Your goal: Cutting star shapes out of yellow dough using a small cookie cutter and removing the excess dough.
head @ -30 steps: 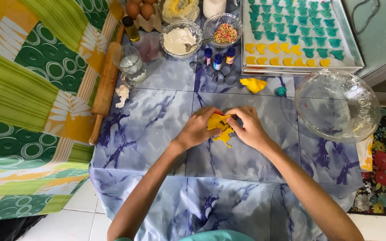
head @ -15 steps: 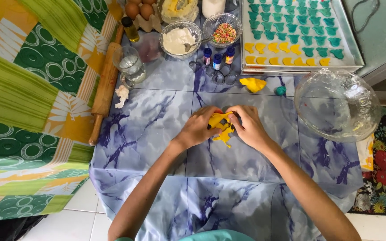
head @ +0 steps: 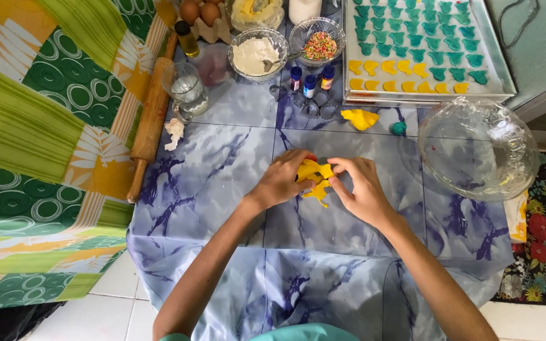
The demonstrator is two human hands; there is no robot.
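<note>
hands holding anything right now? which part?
Yes: both the left hand and right hand pinch the yellow dough piece at its upper edges; its lower tip hangs free between them.

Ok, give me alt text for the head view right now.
Left hand and right hand together pinch a piece of yellow dough over a blue marbled tablecloth. Beyond lie a tray of teal and yellow shapes, a glass bowl and a rolling pin.

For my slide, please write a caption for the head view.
Both hands, left and right, pinch yellow dough over a blue marbled tablecloth.
</note>
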